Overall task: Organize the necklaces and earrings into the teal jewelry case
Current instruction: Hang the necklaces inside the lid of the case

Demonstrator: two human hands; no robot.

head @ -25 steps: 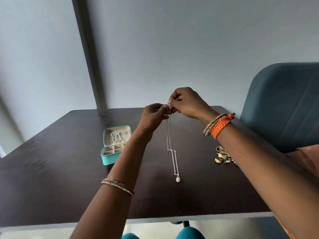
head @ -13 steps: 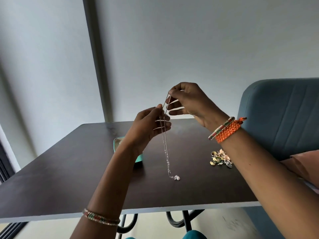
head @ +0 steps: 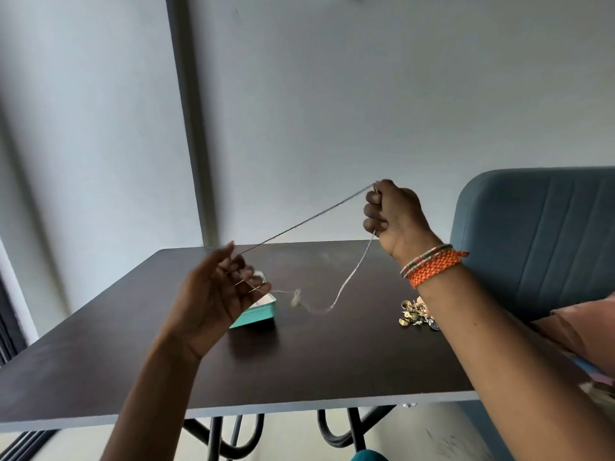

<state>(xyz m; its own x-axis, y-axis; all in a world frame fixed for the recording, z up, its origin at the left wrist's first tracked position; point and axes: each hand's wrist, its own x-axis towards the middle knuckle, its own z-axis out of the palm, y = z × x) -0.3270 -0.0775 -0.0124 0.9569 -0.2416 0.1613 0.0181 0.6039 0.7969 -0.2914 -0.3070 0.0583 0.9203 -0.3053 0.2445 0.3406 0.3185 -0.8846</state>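
Head view: a silver necklace (head: 306, 222) stretched between two raised hands above the dark worktop (head: 332, 367).

Right hand (head: 396, 216) grips the chain in a fist; left hand (head: 213, 294), palm up, has it looped over loosely curled fingers. Its blurred pendant (head: 295, 297) hangs beside the teal jewelry case (head: 258, 312), with the earrings (head: 416, 316) piled near the right wrist.
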